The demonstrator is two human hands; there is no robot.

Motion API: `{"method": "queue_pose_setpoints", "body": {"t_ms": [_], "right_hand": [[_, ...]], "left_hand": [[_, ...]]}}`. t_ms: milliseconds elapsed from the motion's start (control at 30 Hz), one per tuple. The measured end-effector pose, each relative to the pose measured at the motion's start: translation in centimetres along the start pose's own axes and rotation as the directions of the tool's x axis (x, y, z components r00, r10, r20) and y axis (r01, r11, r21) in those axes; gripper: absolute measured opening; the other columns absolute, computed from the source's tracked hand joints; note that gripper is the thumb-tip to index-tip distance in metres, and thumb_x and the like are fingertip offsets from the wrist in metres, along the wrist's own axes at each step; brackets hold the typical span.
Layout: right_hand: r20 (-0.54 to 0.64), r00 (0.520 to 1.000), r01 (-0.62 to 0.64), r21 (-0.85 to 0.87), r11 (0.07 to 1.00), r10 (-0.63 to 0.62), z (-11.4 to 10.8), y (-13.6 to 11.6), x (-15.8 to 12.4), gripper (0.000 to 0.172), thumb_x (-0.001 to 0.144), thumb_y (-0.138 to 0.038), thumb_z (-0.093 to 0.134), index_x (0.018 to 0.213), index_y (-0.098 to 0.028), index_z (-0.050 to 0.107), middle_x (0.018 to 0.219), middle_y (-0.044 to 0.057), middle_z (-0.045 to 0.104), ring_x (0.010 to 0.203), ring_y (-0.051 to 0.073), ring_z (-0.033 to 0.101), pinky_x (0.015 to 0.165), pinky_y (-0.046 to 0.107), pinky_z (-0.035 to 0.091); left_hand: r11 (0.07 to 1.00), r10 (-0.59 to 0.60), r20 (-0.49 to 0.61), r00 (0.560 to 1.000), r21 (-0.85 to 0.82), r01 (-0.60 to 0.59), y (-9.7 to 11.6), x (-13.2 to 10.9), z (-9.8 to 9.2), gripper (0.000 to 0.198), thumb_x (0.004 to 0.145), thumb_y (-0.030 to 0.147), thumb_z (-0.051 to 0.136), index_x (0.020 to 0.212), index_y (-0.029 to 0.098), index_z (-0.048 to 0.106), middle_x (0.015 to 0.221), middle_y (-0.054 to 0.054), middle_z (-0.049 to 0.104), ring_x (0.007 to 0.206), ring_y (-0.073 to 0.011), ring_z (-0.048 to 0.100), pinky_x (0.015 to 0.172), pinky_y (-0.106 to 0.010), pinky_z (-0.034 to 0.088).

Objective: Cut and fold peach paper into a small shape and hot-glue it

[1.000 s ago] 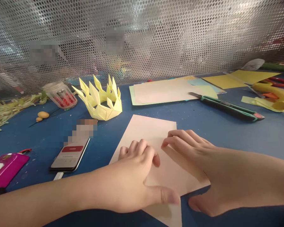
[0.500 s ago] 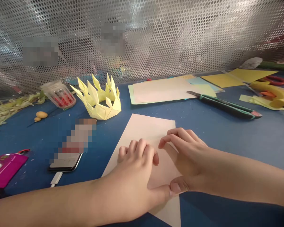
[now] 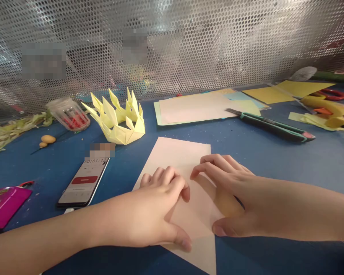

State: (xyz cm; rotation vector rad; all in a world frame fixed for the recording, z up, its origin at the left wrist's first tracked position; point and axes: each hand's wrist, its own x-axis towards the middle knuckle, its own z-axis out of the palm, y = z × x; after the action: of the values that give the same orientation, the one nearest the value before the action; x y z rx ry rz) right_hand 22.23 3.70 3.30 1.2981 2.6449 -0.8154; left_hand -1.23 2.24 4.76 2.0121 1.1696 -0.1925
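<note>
A sheet of pale pink paper [image 3: 183,152] lies on the blue table in front of me. My left hand [image 3: 163,202] rests on its left part, fingers curved and apart, the thumb pointing toward the lower right. On the right edge of the sheet is my right hand [image 3: 223,191], its fingers bent and spread, fingertips touching the paper and the thumb at the edge. Neither hand grips anything. Beyond the sheet, a folded yellow paper crown [image 3: 123,133] stands to the left, and a utility knife [image 3: 275,126] lies to the right.
A phone [image 3: 83,183] with a running timer lies left of my hands, near a magenta object [image 3: 10,204]. Farther back are a jar with red bits [image 3: 70,114], a paper stack [image 3: 195,109], yellow sheets [image 3: 289,91] and a yellow glue gun [image 3: 329,109]. A perforated metal screen [image 3: 172,46] stands behind.
My thumbs, which were touching, have come apart. The left hand has shifted slightly left, its thumb now pointing lower. The paper stays in nearly the same place.
</note>
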Motion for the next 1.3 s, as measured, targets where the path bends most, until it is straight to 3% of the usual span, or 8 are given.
{"method": "queue_pose_setpoints", "body": {"t_ms": [300, 367, 467, 567, 667, 933, 1167, 1300], "right_hand": [[0.148, 0.989, -0.013, 0.102, 0.995, -0.002, -2.5, 2.1, 0.1, 0.074, 0.069, -0.043, 0.078, 0.140, -0.047, 0.057, 0.155, 0.001, 0.047, 0.139, 0.045, 0.049, 0.086, 0.051, 0.061], [0.172, 0.985, -0.011, 0.135, 0.991, -0.012, -2.5, 2.1, 0.4, 0.072, 0.068, -0.046, 0.080, 0.137, -0.048, 0.058, 0.153, 0.000, 0.048, 0.139, 0.043, 0.048, 0.089, 0.050, 0.060], [0.064, 0.998, -0.034, 0.201, 0.979, 0.021, -1.0, 1.5, 1.0, 0.045, 0.084, -0.059, 0.066, 0.125, -0.041, 0.063, 0.137, 0.003, 0.055, 0.131, 0.037, 0.050, 0.100, 0.054, 0.052], [-0.193, 0.980, -0.032, 0.064, 0.997, 0.044, 1.4, 0.6, 1.4, 0.049, 0.084, -0.069, 0.061, 0.109, -0.027, 0.062, 0.121, 0.010, 0.057, 0.115, 0.035, 0.052, 0.101, 0.060, 0.045], [-0.261, 0.965, -0.010, -0.005, 1.000, 0.008, 2.5, 0.2, 1.5, 0.061, 0.074, -0.076, 0.068, 0.107, -0.025, 0.060, 0.115, 0.010, 0.056, 0.106, 0.035, 0.051, 0.096, 0.060, 0.045], [-0.014, 1.000, 0.028, 0.073, 0.997, -0.027, 0.2, 1.7, 0.8, 0.077, 0.067, -0.073, 0.077, 0.128, -0.031, 0.058, 0.132, 0.010, 0.049, 0.127, 0.041, 0.044, 0.101, 0.062, 0.046], [0.066, 0.998, 0.005, 0.166, 0.986, -0.016, -0.6, 2.0, 0.6, 0.070, 0.062, -0.061, 0.085, 0.126, -0.043, 0.061, 0.140, 0.003, 0.050, 0.135, 0.041, 0.043, 0.101, 0.059, 0.051], [0.115, 0.993, -0.001, 0.168, 0.986, -0.018, -1.3, 2.1, 0.5, 0.071, 0.062, -0.051, 0.088, 0.127, -0.048, 0.061, 0.151, 0.000, 0.045, 0.147, 0.045, 0.031, 0.100, 0.059, 0.052]], "left_hand": [[0.994, 0.076, 0.058, 0.995, 0.073, -0.080, -0.5, 0.4, -0.7, 0.079, 0.049, 0.055, 0.096, 0.109, 0.030, 0.051, 0.123, -0.003, 0.044, 0.120, -0.0356, 0.045, 0.098, -0.049, 0.045], [1.000, 0.018, 0.075, 0.997, 0.010, -0.019, -0.5, 0.2, -0.8, 0.065, 0.065, 0.067, 0.085, 0.110, 0.031, 0.053, 0.124, -0.003, 0.046, 0.121, -0.0351, 0.046, 0.099, -0.051, 0.044], [1.000, 0.018, 0.076, 0.997, 0.000, -0.018, -0.1, 0.0, -0.5, 0.037, 0.099, 0.065, 0.049, 0.114, 0.031, 0.055, 0.126, -0.004, 0.048, 0.120, -0.0307, 0.047, 0.104, -0.052, 0.039], [0.983, 0.028, -0.036, 0.999, 0.183, -0.021, 0.5, 0.0, 0.2, 0.033, 0.100, 0.054, 0.058, 0.116, 0.026, 0.054, 0.128, -0.009, 0.047, 0.121, -0.0324, 0.045, 0.105, -0.052, 0.037], [0.977, 0.012, 0.014, 1.000, 0.215, -0.015, 0.9, 0.0, 0.3, 0.034, 0.097, 0.052, 0.065, 0.115, 0.025, 0.053, 0.128, -0.008, 0.048, 0.121, -0.0331, 0.045, 0.105, -0.051, 0.037], [0.984, 0.053, 0.105, 0.993, 0.164, -0.070, -0.2, -0.2, -1.2, 0.038, 0.089, 0.043, 0.076, 0.115, 0.029, 0.052, 0.133, -0.003, 0.047, 0.130, -0.0302, 0.043, 0.104, -0.045, 0.040], [0.977, 0.128, 0.154, 0.980, 0.150, -0.151, -1.2, 0.1, -1.9, 0.059, 0.073, 0.039, 0.087, 0.121, 0.033, 0.052, 0.134, -0.003, 0.046, 0.131, -0.0343, 0.044, 0.105, -0.049, 0.041], [0.971, 0.136, 0.182, 0.974, 0.172, -0.167, -1.5, 0.2, -2.0, 0.068, 0.068, 0.036, 0.090, 0.123, 0.034, 0.051, 0.136, -0.003, 0.044, 0.135, -0.0345, 0.041, 0.107, -0.050, 0.042]]}}
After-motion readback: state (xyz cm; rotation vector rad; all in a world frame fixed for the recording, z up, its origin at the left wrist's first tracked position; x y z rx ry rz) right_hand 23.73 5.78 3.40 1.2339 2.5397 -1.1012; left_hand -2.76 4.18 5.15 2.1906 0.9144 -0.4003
